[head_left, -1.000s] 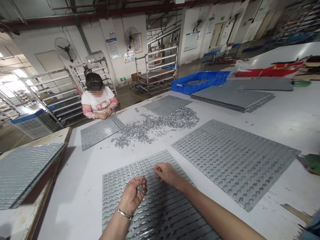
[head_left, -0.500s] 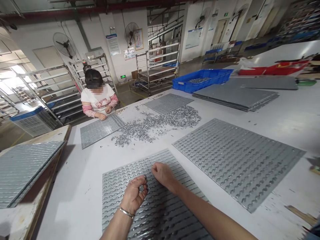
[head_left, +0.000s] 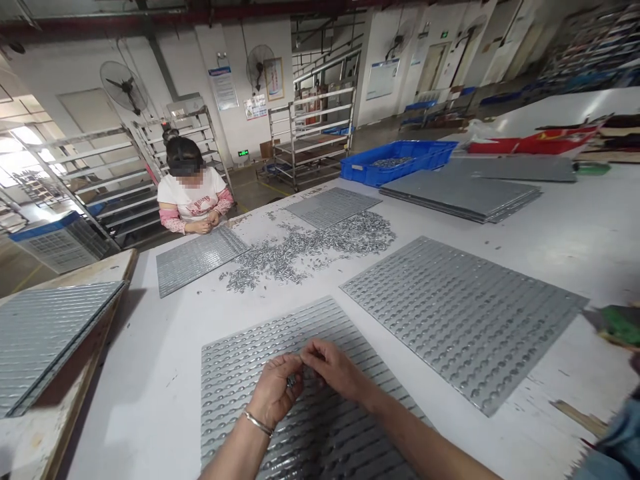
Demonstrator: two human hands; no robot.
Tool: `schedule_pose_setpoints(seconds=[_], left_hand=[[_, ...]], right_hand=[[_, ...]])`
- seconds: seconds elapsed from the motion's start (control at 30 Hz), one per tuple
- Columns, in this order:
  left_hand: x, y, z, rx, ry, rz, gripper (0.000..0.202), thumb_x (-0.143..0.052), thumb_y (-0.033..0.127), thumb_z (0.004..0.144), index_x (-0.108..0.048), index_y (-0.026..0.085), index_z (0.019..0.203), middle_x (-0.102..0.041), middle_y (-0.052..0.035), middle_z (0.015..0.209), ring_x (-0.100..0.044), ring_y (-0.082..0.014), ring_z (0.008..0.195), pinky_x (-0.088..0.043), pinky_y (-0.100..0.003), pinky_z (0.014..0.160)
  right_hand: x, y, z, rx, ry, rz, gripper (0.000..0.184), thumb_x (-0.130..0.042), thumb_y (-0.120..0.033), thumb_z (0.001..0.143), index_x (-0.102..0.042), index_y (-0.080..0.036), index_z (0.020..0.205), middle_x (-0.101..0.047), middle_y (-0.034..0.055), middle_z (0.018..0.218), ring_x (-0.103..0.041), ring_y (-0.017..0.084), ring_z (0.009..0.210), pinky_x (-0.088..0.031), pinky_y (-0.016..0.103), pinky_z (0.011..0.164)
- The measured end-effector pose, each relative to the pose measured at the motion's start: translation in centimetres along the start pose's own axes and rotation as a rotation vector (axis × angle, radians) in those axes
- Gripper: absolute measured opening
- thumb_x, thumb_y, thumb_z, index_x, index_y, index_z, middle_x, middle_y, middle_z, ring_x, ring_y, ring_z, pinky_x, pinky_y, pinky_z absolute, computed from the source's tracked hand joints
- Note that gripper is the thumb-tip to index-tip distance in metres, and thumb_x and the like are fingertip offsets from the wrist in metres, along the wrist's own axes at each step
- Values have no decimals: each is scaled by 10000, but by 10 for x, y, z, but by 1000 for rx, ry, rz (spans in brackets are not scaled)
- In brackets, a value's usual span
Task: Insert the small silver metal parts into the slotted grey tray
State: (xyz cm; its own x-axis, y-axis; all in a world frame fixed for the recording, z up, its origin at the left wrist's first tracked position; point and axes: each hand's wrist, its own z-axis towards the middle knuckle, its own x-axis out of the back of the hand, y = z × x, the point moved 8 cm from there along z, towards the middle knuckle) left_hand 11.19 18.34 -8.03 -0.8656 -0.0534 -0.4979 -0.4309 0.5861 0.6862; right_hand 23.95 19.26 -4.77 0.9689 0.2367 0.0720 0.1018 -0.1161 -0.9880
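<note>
My left hand (head_left: 277, 388), a bangle on its wrist, is curled around several small silvery metal pieces, which glint between the fingers. Thumb and fingers of my right hand (head_left: 330, 368) are pinched together against the left fingertips; whatever lies in that pinch is too small to make out. Both hands are over a grey ridged sheet (head_left: 235, 363) with rows of shiny oval bumps. Beyond it lies a loose heap of small pointed silvery metal pieces (head_left: 280, 257).
Right of my sheet lies a similar sheet (head_left: 465, 313). Stacked grey sheets (head_left: 450, 190) and a blue bin (head_left: 395, 160) with small pieces stand behind. A co-worker (head_left: 193, 193) handles another sheet (head_left: 195, 260) across the table. More sheets (head_left: 50, 333) rest on a board at left.
My right hand has come back towards me, from above the sheet to the left fingertips. The co-worker's hands have drawn together. The view has shifted slightly.
</note>
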Motion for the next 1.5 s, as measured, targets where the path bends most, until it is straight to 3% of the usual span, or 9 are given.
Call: schedule_pose_setpoints(seconds=[0.2,0.3,0.47,0.57,0.67,0.93,1.3,1.4,1.5], left_hand=[[9,-1,-1,34,112,-39,192,-828,124,702,-714,88,852,-676,-54,737,-586,-113,599,-455,-221,565],[12,6,-6,22,109,-30,201,-827,147,740,-680,99,869,-683,-68,740,-577,-108,565,-432,-209,526],[15,15,-8,-21,56,-54,365,-902,324,726,-596,136,785,-636,-27,666,-509,-66,501,-342,-156,448],[18,15,-6,-10,53,-38,421,-906,406,717,-589,135,777,-575,16,606,-432,-40,442,-247,-142,396],[22,14,-4,-12,73,-25,413,-909,387,718,-586,137,783,-548,32,585,-415,-36,426,-218,-141,387],[22,12,-6,-15,100,-42,350,-879,274,765,-552,153,744,-586,7,616,-479,-57,471,-322,-147,432],[14,13,-5,9,74,-87,166,-840,110,780,-687,66,827,-629,-31,670,-555,-62,521,-448,-150,486],[15,16,-7,0,96,-102,162,-816,87,797,-655,89,806,-640,-35,679,-561,-65,518,-448,-145,473],[13,15,-8,2,90,-117,236,-829,158,811,-598,129,768,-623,-15,651,-546,-63,500,-416,-136,446]], right_hand=[[36,15,26,-83,189,-8,123,-589,-306,806,-584,-200,743,-675,9,685,-634,147,611,-503,228,521],[44,16,35,-87,168,-100,80,-557,-257,808,-569,-204,750,-662,0,680,-634,148,596,-497,228,514],[32,-1,38,101,68,-513,170,-498,-211,885,-659,-188,835,-686,8,700,-630,156,653,-481,240,636],[26,-2,40,121,69,-596,153,-526,-163,873,-671,-184,829,-703,18,736,-640,170,732,-453,246,695],[22,3,42,102,89,-686,172,-513,-150,904,-652,-176,806,-705,34,769,-623,176,755,-421,257,720],[15,10,43,52,156,-865,207,-486,-203,1006,-660,-171,899,-725,79,946,-628,195,905,-382,267,789],[13,8,36,-10,247,-915,149,-496,-231,995,-628,-164,1011,-735,116,973,-653,220,871,-381,287,720],[18,3,33,15,308,-804,141,-507,-218,969,-595,-165,1066,-731,90,950,-661,209,852,-407,276,725],[16,-11,21,141,285,-577,177,-475,-296,982,-606,-194,920,-699,30,814,-644,183,774,-449,271,731]])
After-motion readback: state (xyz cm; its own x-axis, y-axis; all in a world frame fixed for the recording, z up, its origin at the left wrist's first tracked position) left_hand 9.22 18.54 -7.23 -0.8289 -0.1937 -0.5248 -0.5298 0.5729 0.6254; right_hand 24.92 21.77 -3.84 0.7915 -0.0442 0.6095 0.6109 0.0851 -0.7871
